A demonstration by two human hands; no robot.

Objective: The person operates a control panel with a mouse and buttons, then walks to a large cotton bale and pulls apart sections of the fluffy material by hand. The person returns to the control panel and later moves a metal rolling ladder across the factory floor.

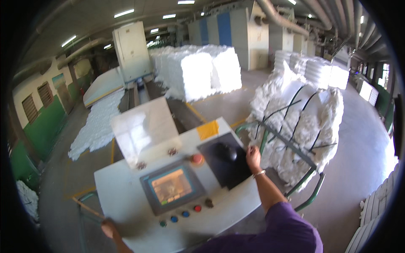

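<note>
In front of me is a grey control panel (118,189) with a lit touch screen (171,185), a red mushroom-head button (197,159) and a row of small coloured buttons. My left hand (110,230) is at the panel's lower left edge, closed around the end of a thin wooden stick (87,207). On the right edge of the panel, my right hand (254,159) is closed, beside a black mat (215,162) bearing a dark rounded object (228,152). What those fingers hold, if anything, is hidden. Behind the screen stands a raised clear cover (145,130).
A green-framed cart (310,192) carrying a strapped bale of white fibre (295,114) stands close on the right. Large white bales (196,74) fill the back. Loose white fibre (95,128) lies along the floor at left, near a tall white machine (132,52).
</note>
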